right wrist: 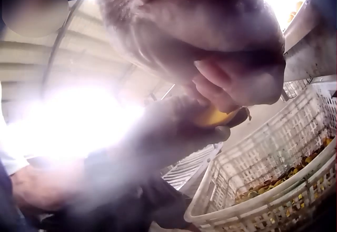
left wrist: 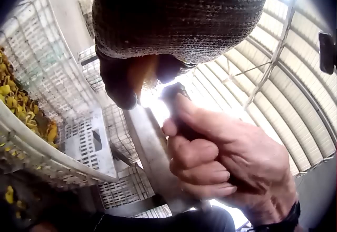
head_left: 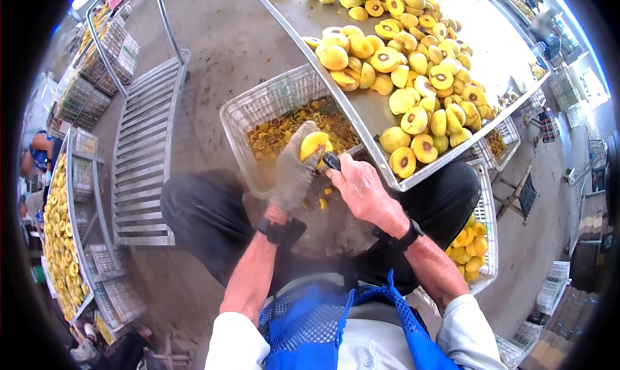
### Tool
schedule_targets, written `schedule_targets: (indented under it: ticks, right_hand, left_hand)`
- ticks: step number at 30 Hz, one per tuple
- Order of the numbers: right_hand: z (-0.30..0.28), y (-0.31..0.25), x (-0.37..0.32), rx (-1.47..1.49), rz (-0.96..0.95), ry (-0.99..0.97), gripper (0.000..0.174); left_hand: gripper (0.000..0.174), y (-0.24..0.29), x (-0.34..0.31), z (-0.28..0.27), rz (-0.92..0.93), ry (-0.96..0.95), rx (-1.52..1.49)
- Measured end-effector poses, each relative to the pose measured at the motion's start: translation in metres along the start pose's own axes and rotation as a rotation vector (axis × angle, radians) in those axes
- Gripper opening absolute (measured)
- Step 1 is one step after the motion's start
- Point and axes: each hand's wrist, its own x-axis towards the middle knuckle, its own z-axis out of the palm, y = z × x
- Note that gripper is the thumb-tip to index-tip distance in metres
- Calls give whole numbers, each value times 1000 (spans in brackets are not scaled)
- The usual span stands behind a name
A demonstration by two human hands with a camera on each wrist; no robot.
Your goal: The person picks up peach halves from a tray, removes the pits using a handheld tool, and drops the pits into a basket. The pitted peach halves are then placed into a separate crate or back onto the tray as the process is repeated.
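The gloved left hand (head_left: 292,170) grips a yellow fruit half (head_left: 314,146), its cut side facing up and to the right. The bare right hand (head_left: 363,188) holds a tool by its black handle (head_left: 331,161), the tool's end against the fruit's brown centre. In the left wrist view the right hand (left wrist: 231,158) curls its fingers round the dark handle, close below the glove (left wrist: 179,21). The right wrist view shows a yellow strip of the fruit (right wrist: 216,117) between the two hands; the tool's tip is hidden there.
A white crate (head_left: 236,121) with pits and scraps lies below the hands. Many fruit halves (head_left: 413,118) are heaped on the metal-edged table (head_left: 378,152) at the right. Another crate (head_left: 492,241) with yellow halves stands by the right knee; a slatted metal cart (head_left: 145,157) stands left.
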Motion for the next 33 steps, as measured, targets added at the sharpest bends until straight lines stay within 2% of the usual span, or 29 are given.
schedule_targets:
  ticks: [6,9,12,14,17,19,21,25,28,30,33]
  right_hand:
    - [-2,3,-2,-44,-23,-9,24]
    - [-1,10,-1,6,3,-107,25]
    - [0,4,-4,-84,-22,-72,26]
    - [0,0,-6,-146,32,-92,27]
    - [1,12,-6,-59,1,-139,29]
    - [-3,15,-1,2,5,-187,30]
    - [-8,14,0,141,116,-285,32]
    - [1,13,-10,-30,12,-167,36]
    - [2,20,-7,12,66,-196,40]
    - [-3,21,-3,153,237,-323,43]
    - [-4,16,-6,265,328,-321,43]
  left_hand:
    - [53,8,-3,-2,-10,-16,77]
    - [54,8,-2,-6,-25,-48,51]
    - [54,5,0,-7,-10,-80,165]
    - [54,3,0,-8,33,-97,211]
    - [54,-1,-3,-9,67,-115,252]
    - [54,3,-4,-10,27,-128,233]
    - [54,5,-4,-10,-11,-140,213]
    - [53,1,-5,-12,0,-187,232]
    - [55,0,-5,-11,-30,-212,183]
    - [56,-3,-7,-13,-51,-225,148]
    - [59,-1,-10,-16,-86,-229,-24]
